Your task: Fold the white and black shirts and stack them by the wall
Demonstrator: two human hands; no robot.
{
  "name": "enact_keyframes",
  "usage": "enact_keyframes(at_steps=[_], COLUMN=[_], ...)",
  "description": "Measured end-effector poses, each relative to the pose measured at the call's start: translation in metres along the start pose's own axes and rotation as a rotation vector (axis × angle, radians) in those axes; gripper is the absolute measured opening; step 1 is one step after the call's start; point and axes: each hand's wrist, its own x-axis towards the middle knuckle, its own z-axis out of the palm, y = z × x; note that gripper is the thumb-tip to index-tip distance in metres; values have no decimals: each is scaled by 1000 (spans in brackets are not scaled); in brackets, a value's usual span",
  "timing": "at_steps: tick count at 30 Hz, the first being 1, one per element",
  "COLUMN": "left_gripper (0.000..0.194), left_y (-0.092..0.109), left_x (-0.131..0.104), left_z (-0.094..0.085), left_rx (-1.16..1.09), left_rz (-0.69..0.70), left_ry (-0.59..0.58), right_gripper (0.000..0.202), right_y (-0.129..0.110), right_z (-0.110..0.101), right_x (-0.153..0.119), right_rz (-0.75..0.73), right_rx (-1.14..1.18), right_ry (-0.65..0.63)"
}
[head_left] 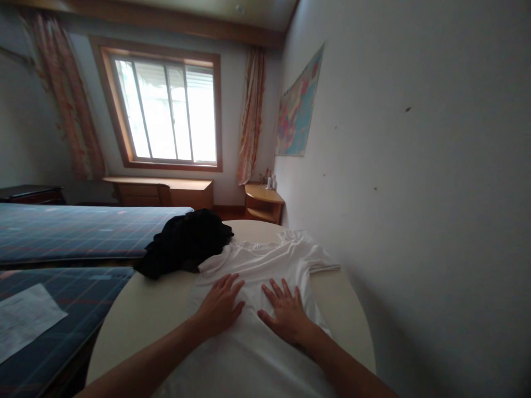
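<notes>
A white short-sleeved T-shirt (261, 271) lies spread on a round cream table (128, 315), its neckline toward the far side and its lower part running toward me. My left hand (219, 307) rests palm down on the left of the shirt's body, fingers spread. On the right of the body lies my right hand (286, 312), also flat with its fingers apart. Creases show across the chest and near the right sleeve (319, 257). A bunched black cloth (188, 240) sits at the table's far left edge, close to the shirt's left sleeve.
Two beds with blue plaid covers (91, 229) stand to the left, and a sheet of paper (27, 318) lies on the nearer one. A white wall (435, 221) runs along the right. Beyond the table are a wooden desk (191, 185) and a corner shelf (263, 193).
</notes>
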Motion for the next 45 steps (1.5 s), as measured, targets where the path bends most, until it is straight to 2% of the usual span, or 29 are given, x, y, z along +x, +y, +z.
enact_keyframes(at_steps=[3, 6, 10, 14, 17, 20, 23, 26, 29, 31, 34, 38, 40, 42, 45], left_gripper=[57, 55, 50, 59, 60, 50, 40, 45, 48, 48, 52, 58, 58, 58, 52], left_y=[12, 10, 5, 5, 8, 14, 20, 19, 13, 10, 10, 17, 19, 18, 11], left_x=[-1, -9, -27, -53, -60, -42, -2, 40, 61, 59, 35, -4, -13, -9, 19], left_z=[14, 21, 15, 9, 8, 8, 9, 14, 24, 31, 36, 31, 25, 18, 4], left_rx=[-68, -91, -108, -118, -112, -85, -70, -99, -98, -83, -56, -37, -39, -39, 0], left_rz=[96, 90, 61, 53, 18, -86, -106, -93, -141, -149, -150, -158, -166, -183, -231], left_ry=[15, 18, 4, -109, -148, -101, -42, -27, 7, 16, -16, -95, -135, -148, -98], right_gripper=[74, 71, 68, 73, 78, 74, 72, 74, 74, 74, 74, 77, 79, 76, 60], right_y=[1, 5, 6, -6, -12, -9, 3, 17, 24, 24, 17, 4, 0, -1, 4], right_z=[0, 0, 3, 13, 18, 13, 2, -7, -8, -4, 4, 12, 11, 7, -7], right_x=[-8, -13, -23, -44, -54, -43, -11, 22, 38, 35, 17, -14, -22, -20, 3], right_rz=[49, 66, 78, 99, 87, 87, 113, 165, 228, 220, 208, 193, 193, 188, 176], right_rx=[-5, 0, 14, 17, 24, 10, -32, -35, -32, -39, -40, -44, -45, -54, -91], right_ry=[12, 32, 50, 48, 10, 33, 82, 65, 49, 58, 47, 15, 3, 24, 133])
